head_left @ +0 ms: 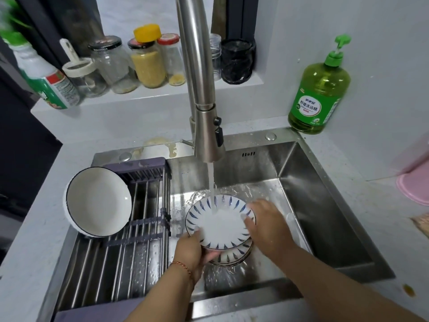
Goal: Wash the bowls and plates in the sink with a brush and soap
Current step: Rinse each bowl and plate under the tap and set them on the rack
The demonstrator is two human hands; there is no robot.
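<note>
Two patterned plates sit in the sink [325,205]: the upper plate [220,224], white with blue strokes on the rim, is under running water above a second plate [234,256]. The left hand [188,252] grips its near edge; the right hand [267,224] lies on its right rim, fingers relaxed. One white bowl [98,202] leans on the rack [130,228].

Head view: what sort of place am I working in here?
Most likely a home kitchen sink area. A steel sink with a running pull-down faucet, a green dish soap bottle on the counter, and food jars on the ledge behind show it.
</note>
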